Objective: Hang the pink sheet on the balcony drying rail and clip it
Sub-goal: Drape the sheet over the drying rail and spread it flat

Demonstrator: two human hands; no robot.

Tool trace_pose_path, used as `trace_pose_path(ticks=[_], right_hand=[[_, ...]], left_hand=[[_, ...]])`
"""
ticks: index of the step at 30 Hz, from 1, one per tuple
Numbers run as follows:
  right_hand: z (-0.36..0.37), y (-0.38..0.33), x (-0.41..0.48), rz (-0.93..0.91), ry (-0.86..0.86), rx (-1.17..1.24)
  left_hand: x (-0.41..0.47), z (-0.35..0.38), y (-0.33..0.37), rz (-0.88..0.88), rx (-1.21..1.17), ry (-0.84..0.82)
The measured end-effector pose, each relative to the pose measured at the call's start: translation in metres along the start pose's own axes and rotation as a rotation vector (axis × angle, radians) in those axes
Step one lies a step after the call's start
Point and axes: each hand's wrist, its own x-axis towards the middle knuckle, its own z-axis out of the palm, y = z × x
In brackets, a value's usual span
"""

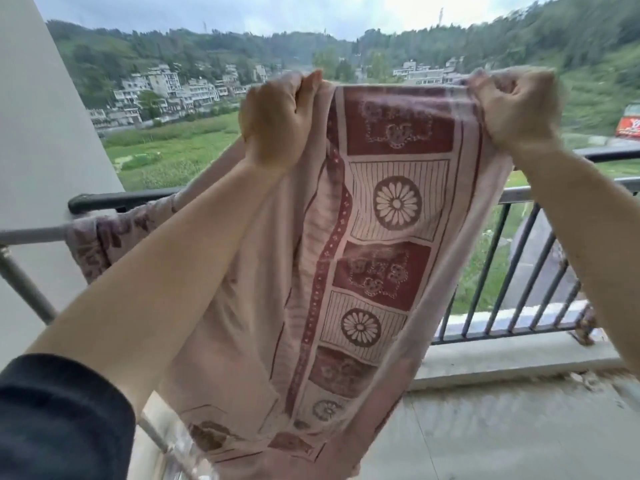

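Up high, the pink sheet [391, 209] is gripped along its top edge by left hand [277, 123] and right hand [516, 105], above the drying rail [31, 233].

1. The sheet [381, 237] hangs in the middle, its top edge gripped by the left hand [277, 123] and the right hand [516, 105].
2. At lower left, the sheet trails onto the drying rail [31, 233], beside the pillar [41, 133].
3. The railing [519, 195] runs behind the sheet.
4. Houses [162, 88] lie far beyond the railing.

One left hand [277, 119], one right hand [516, 105], one pink sheet [394, 202], one drying rail [31, 234].
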Motion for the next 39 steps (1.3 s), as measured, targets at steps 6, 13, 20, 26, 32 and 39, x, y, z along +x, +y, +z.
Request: trace_pose_path(ticks=[6,13,20,26,32,39], right_hand=[[-0.07,0.085,0.039,0.013,0.172,-0.146],[-0.088,0.226,-0.035,0.819,-0.439,0.107],[-0.07,0.275,-0.115,0.95,-0.982,0.497],[-0.095,0.269,-0.144,0.943,-1.123,0.673],[-0.111,0.28,-0.112,0.517,-0.622,0.339],[-0.132,0.266,-0.095,0.018,-0.149,-0.092]], left_hand=[[0.005,0.064,0.1,-0.053,-0.107,-0.142],[-0.091,0.138,0.101,-0.27,-0.071,-0.822],[-0.088,0.149,0.1,-0.395,-0.038,-0.697],[-0.085,0.157,0.105,-0.531,0.099,-0.512],[-0.085,0.161,0.109,-0.589,0.162,-0.403],[-0.085,0.161,0.112,-0.605,0.19,-0.355]])
